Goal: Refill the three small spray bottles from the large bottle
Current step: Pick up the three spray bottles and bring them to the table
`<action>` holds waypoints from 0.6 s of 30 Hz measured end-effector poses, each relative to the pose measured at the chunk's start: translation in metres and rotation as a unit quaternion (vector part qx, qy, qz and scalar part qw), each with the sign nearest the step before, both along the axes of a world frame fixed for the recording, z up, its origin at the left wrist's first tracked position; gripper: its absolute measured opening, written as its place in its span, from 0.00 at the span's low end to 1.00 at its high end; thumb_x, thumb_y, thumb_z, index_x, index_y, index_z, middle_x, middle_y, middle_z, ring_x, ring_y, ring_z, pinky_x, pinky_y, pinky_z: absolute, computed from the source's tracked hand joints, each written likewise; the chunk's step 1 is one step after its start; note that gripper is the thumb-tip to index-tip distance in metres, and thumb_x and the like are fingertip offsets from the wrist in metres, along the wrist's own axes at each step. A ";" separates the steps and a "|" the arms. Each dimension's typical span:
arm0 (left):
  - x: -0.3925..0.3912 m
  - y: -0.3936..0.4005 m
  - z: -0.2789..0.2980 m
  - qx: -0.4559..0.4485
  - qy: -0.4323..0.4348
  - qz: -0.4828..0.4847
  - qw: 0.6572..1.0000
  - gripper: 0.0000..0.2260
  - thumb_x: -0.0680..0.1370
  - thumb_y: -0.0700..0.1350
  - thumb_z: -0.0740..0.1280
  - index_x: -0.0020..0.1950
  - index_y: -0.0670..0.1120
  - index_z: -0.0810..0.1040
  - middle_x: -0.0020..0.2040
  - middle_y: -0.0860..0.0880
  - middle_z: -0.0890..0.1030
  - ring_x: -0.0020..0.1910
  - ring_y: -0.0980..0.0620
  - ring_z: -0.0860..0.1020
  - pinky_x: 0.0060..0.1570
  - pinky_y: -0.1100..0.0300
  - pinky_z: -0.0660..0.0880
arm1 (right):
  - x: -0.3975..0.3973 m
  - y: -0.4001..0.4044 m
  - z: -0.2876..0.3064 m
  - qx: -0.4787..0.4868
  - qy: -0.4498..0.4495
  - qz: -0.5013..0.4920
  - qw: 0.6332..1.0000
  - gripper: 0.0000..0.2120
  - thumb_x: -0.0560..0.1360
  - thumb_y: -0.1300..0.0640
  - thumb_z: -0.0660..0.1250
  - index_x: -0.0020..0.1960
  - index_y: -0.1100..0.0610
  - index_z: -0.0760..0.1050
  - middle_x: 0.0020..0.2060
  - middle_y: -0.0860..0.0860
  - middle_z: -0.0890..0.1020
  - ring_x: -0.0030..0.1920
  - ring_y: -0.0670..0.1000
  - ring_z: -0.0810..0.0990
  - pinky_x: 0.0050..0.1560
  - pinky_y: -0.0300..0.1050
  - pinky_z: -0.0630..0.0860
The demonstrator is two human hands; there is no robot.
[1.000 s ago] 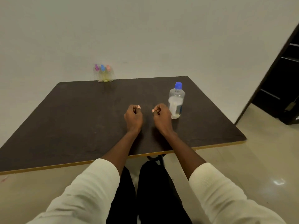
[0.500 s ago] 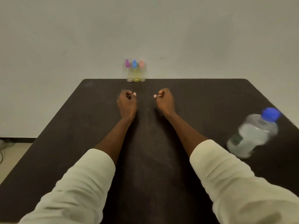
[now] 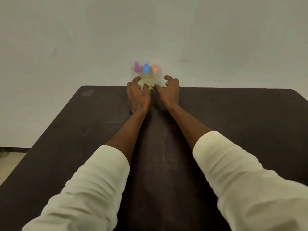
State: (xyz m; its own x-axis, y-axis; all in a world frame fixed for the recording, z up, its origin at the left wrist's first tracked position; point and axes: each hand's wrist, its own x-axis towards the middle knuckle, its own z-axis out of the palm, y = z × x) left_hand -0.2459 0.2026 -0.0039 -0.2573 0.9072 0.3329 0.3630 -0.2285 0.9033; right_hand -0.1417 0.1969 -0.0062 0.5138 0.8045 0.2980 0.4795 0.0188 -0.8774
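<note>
Three small clear spray bottles stand in a row at the far edge of the dark table [image 3: 233, 124], against the wall: one with a purple cap [image 3: 137, 69], one with a blue cap [image 3: 146, 68], one with a pink cap [image 3: 155, 69]. My left hand [image 3: 138, 94] is open, its fingers curved around the left side of the row. My right hand [image 3: 170, 90] is open too, curved around the right side. Both hands hide the lower parts of the bottles. Whether the fingers touch the bottles I cannot tell. The large bottle is out of view.
A plain pale wall [image 3: 216, 39] rises directly behind the table's far edge. A strip of floor [image 3: 10, 157] shows at the lower left, past the table's left edge. My cream sleeves fill the near part of the view.
Both hands have reached forward from mid-table to the row of small bottles and opened from loose fists. The view has shifted, and the large blue-capped bottle has dropped out of it.
</note>
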 end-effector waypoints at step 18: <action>0.006 0.008 -0.001 0.016 0.109 -0.050 0.993 0.25 0.78 0.46 0.66 0.76 0.47 0.67 0.61 0.45 0.77 0.59 0.47 0.76 0.54 0.58 0.70 | 0.004 0.016 0.002 -0.041 0.022 -0.034 0.998 0.12 0.69 0.54 0.72 0.43 0.60 0.72 0.49 0.55 0.73 0.42 0.52 0.73 0.39 0.42 0.68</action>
State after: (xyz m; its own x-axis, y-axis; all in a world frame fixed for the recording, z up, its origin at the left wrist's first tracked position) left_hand -0.2399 0.2104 -0.0048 -0.0850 0.9123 0.4005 0.5228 -0.3014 0.7974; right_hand -0.1372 0.2129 -0.0043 0.5799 0.7876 0.2083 0.4383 -0.0860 -0.8947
